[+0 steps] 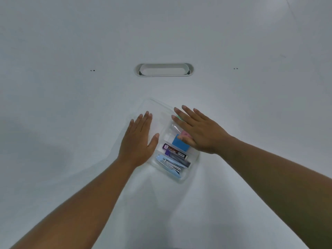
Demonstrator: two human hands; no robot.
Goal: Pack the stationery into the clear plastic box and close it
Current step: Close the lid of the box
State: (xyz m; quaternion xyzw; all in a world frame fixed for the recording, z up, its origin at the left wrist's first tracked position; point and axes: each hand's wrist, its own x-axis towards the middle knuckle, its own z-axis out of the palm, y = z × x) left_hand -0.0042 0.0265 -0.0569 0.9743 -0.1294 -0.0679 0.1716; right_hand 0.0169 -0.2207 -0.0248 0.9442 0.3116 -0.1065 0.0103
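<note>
White table point(71, 123): right hand point(199, 132) hides part of clear box point(179, 178).

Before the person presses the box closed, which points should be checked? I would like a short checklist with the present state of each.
1. Stationery inside the clear plastic box: ok; the blue stapler, lead case and blue eraser lie within it.
2. Nothing sticks out over the rim: cannot tell; the right hand covers part of it.
3. Lid fully down: cannot tell; the plastic is transparent.
4. Left hand flat on the box's left part: ok.
5. No loose stationery on the white table: ok.
</note>
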